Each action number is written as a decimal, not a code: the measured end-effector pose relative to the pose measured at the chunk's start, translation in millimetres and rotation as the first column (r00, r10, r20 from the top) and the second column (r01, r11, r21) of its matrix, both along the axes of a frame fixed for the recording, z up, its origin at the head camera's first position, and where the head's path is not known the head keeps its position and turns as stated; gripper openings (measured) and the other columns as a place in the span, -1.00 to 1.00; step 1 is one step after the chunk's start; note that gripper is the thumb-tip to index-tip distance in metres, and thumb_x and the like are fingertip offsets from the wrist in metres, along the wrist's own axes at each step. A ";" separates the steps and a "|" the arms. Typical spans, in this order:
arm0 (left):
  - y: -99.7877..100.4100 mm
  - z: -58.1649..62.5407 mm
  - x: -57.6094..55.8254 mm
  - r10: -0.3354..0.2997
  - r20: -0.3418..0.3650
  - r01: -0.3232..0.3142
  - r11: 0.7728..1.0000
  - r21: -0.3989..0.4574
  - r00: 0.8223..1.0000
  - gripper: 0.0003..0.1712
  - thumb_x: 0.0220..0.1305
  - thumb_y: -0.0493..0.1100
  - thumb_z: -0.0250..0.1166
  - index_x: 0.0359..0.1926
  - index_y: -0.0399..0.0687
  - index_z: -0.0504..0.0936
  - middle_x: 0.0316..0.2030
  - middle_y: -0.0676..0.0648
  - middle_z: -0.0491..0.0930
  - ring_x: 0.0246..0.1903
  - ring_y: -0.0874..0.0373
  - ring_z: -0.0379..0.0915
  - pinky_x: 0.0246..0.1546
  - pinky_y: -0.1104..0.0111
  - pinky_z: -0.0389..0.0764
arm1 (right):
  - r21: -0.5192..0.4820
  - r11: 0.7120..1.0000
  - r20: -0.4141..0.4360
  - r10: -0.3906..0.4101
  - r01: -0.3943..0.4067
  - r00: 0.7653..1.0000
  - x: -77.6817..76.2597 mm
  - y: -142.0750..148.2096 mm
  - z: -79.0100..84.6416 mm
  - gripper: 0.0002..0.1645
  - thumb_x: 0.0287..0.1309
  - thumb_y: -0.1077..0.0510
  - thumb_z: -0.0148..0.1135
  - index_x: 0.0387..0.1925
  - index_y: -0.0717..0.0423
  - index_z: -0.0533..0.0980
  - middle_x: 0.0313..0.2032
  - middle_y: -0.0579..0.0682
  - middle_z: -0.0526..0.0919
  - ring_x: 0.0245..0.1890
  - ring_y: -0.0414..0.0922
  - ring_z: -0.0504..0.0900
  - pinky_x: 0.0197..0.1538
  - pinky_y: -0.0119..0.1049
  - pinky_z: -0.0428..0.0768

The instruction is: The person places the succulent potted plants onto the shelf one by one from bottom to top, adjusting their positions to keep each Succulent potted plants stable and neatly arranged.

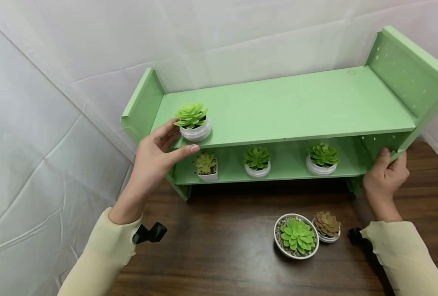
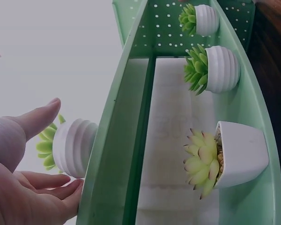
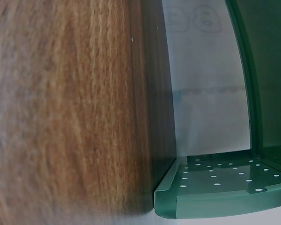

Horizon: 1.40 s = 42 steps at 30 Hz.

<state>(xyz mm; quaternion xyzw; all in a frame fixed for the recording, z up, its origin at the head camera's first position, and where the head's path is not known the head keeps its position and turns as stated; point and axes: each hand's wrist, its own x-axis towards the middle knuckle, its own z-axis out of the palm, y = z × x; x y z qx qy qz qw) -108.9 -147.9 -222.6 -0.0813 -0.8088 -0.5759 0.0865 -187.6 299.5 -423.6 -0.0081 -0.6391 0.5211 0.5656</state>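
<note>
A bright green succulent in a round white ribbed pot (image 1: pixel 195 130) sits at the left end of the green shelf's (image 1: pixel 278 109) upper board. Around its left side is my left hand (image 1: pixel 150 158), fingertips right by the pot and thumb held apart from it. The left wrist view shows the same pot (image 2: pixel 75 147) resting on the board, with the thumb and fingers (image 2: pixel 51 180) spread. At the shelf's other end, my right hand (image 1: pixel 383 181) grips the front edge of the right side panel (image 1: pixel 407 82). In the right wrist view only the panel's perforated lower part (image 3: pixel 225 185) appears.
On the lower board stand a yellowish succulent in a square white pot (image 1: pixel 208 174) and two green succulents in round pots (image 1: pixel 257 169) (image 1: pixel 321 167). A wide bowl succulent (image 1: pixel 296 236) and a reddish succulent (image 1: pixel 327 226) stand on the wooden table (image 1: pixel 204 255) in front.
</note>
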 end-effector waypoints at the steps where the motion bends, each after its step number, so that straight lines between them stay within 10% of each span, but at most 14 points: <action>1: -0.8 -1.0 0.9 0.001 0.001 -0.001 1.000 0.001 1.000 -0.09 -0.10 -0.09 0.49 0.30 -0.01 0.26 0.16 0.02 0.36 0.11 0.25 0.31 0.03 0.41 0.38 | 0.001 1.000 0.001 0.003 -0.003 1.000 -0.1 -0.1 -0.1 -0.80 0.24 0.26 0.03 -0.22 0.17 0.58 -0.68 -0.18 0.35 -0.61 -0.36 0.33 -0.40 -0.54 0.25; 21: 7.0 5.1 43.5 -0.041 -0.169 0.040 0.999 -0.008 0.985 -0.21 -0.05 -0.41 0.41 0.24 -0.34 0.29 0.21 -0.17 0.28 0.18 0.01 0.22 0.14 0.31 0.27 | 0.009 1.000 0.023 0.016 -0.016 1.000 1.4 -1.7 -1.8 -0.75 0.25 0.25 0.02 -0.11 0.12 0.57 -0.65 -0.21 0.40 -0.58 -0.35 0.39 -0.36 -0.55 0.33; 42: 9.9 -9.2 55.4 -0.338 -0.304 0.337 0.940 -0.057 0.891 -0.18 -0.25 -0.64 0.38 0.15 -0.52 0.30 0.12 -0.33 0.32 0.13 -0.14 0.23 0.12 0.11 0.28 | -0.013 0.999 0.037 0.033 -0.033 0.999 2.4 1.8 -2.8 -0.72 0.27 0.26 -0.02 -0.06 0.13 0.54 -0.52 -0.10 0.54 -0.49 -0.27 0.50 -0.31 -0.53 0.38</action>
